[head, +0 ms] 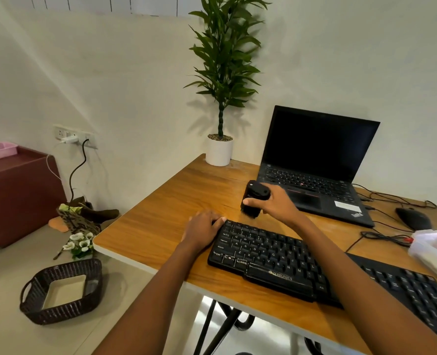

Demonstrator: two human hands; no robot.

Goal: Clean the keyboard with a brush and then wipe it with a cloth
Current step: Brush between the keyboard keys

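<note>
A black keyboard [271, 257] lies slanted across the wooden desk [176, 201]. My left hand [202, 228] rests flat at its far left corner, thumb touching the top edge. My right hand [276, 203] is shut on a black brush [253, 198], bristles pointing down, held just above the desk behind the keyboard's upper left edge. A white cloth [435, 249] lies at the desk's right edge, partly over the keyboard's right end.
An open black laptop [317, 170] stands behind the keyboard, a black mouse [413, 218] and cables to its right. A potted plant [220, 149] occupies the desk's far corner. On the floor at left sit a wicker basket [61, 290] and flowers [80, 243].
</note>
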